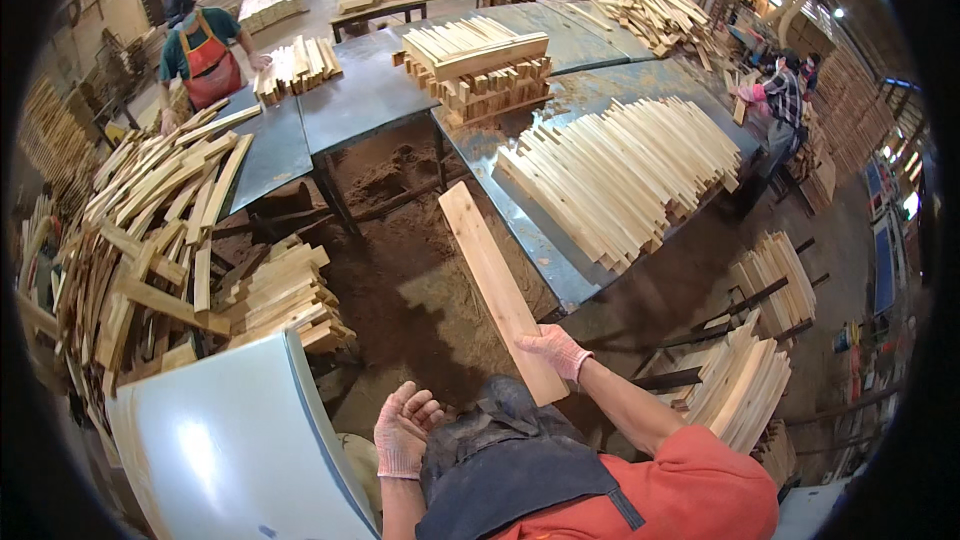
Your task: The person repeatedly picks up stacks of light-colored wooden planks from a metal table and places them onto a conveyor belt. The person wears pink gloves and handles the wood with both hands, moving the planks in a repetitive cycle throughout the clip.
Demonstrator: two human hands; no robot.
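Note:
A long, flat wooden board [490, 275] is gripped near its lower end by my right hand [556, 351], which wears a pinkish knit glove. The board slants away from me to the upper left, above the dusty floor. My left hand [404, 428], in a similar glove, is beside my dark apron [500, 470]. Its fingers are loosely curled and apart, with nothing in them. On the metal table [535, 245] ahead lies a wide row of pale wood strips [620, 175], just beyond the board's right side.
A smooth pale-blue machine surface [220, 430] stands at my left, with a jumbled wood heap [150, 190] behind it. Stacked boards [740, 380] rest on metal arms at right. Block stacks [480, 65] sit farther off. Two co-workers [205, 55] [780, 105] stand at the far tables.

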